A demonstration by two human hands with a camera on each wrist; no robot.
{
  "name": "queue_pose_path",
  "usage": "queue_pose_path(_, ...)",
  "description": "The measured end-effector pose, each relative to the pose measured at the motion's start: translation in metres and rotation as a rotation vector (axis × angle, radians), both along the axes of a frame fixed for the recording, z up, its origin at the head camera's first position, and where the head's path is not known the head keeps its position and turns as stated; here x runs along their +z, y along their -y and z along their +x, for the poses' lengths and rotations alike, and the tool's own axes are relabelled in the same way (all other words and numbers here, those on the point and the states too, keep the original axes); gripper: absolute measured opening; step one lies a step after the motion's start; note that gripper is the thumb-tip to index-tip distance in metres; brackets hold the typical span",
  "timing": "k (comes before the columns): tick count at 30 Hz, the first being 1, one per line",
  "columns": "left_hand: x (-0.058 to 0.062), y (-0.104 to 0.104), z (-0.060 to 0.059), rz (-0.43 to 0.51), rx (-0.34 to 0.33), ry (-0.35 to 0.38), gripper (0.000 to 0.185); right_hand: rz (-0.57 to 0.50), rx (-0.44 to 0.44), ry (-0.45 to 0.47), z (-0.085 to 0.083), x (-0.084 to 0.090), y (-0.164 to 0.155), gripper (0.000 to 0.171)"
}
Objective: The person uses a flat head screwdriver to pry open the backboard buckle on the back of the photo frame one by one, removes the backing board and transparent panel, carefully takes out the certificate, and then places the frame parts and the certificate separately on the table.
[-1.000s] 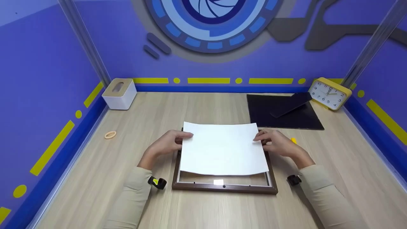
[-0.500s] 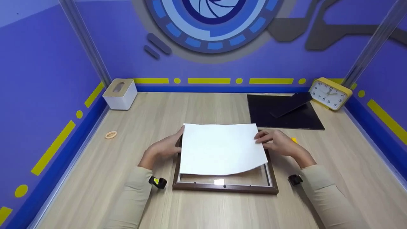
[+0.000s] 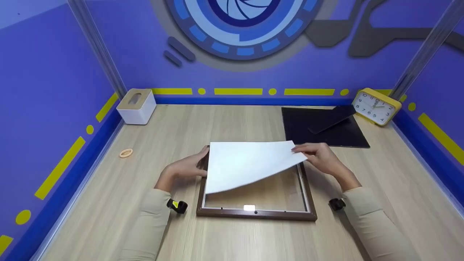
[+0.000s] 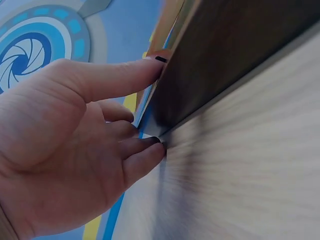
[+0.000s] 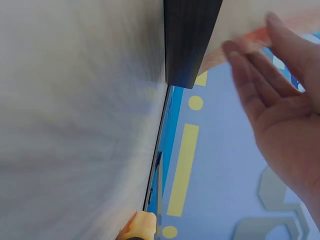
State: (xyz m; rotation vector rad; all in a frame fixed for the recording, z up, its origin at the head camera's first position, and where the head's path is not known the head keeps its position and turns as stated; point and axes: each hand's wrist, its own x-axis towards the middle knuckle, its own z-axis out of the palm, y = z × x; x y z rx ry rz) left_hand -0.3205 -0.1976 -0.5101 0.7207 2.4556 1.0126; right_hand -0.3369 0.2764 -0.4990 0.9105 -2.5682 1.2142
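A white sheet [image 3: 243,161] lies slantwise over a brown picture frame [image 3: 255,214], its near right corner lifted and curved upward. My right hand [image 3: 322,157] pinches the sheet's right edge between thumb and fingers; the right wrist view shows this hand [image 5: 285,85] blurred, above the dark side of the frame [image 5: 189,45]. At the frame's left side, my left hand [image 3: 185,166] rests with fingers fairly straight. In the left wrist view its thumb [image 4: 125,77] touches the frame's upper edge, and the fingertips [image 4: 150,150] lie at the far corner. Clear glazing shows inside the frame's near part.
Behind the frame on the right lie a black board [image 3: 299,125] and a black strip [image 3: 331,119] across it. A yellow clock [image 3: 377,107] leans in the right corner. A tissue box [image 3: 136,107] and a beige ring [image 3: 125,153] are on the left. An orange-yellow object [image 5: 140,225] lies on the right.
The sheet's near right corner has been lifted and drawn away from me, uncovering more glazing. My left hand has let go of the sheet and moved onto the frame's side; the right keeps its pinch.
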Motion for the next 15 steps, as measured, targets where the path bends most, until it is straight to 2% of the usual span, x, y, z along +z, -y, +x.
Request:
queue_pose_path(3,-0.001,0.000,-0.001,0.029,-0.002,0.007,0.095,-0.092,-0.051,-0.049,-0.001,0.002,0.000,0.022)
queue_pose_path(6,-0.001,-0.001,-0.002,0.041,0.006,0.008,0.092,-0.176,-0.096,-0.048,-0.001,0.004,0.000,0.016)
queue_pose_path(11,0.000,0.001,-0.001,-0.037,0.005,-0.023,0.088,-0.267,-0.154,-0.032,0.005,0.016,0.003,0.010)
queue_pose_path(15,0.001,0.003,0.001,-0.067,-0.025,-0.001,0.098,-0.313,-0.185,-0.011,0.015,0.031,0.008,0.009)
